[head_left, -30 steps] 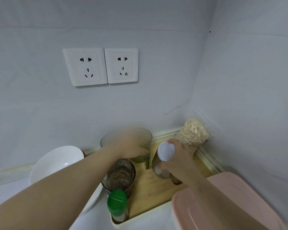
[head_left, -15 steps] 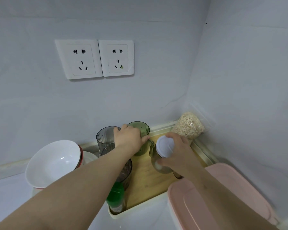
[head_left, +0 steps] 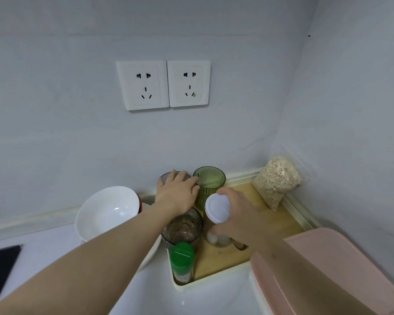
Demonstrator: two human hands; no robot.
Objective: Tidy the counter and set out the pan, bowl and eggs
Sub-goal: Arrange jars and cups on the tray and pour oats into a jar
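My left hand (head_left: 176,193) reaches to the back of a wooden tray (head_left: 271,223) and lies over a grey ribbed cup (head_left: 166,176), fingers curled over its far rim. A green ribbed cup (head_left: 210,181) stands right beside it, touching my thumb side. My right hand (head_left: 241,218) grips a clear jar with a white lid (head_left: 217,208) from the right; pale round pieces show in the jar's bottom. A white bowl (head_left: 106,211) tilts against the wall to the left of the tray, stacked on other dishes. No pan or eggs are in view.
On the tray's front left stand a brown tumbler (head_left: 183,226) and a green-lidded spice bottle (head_left: 182,254). A bag of oats (head_left: 276,180) leans in the corner. A pink lidded box (head_left: 332,269) fills the lower right. A black cooktop edge (head_left: 0,264) shows at left.
My left hand brought the grey cup down to the tray's back beside the green cup and now covers it. The right hand kept its hold on the white-lidded jar.
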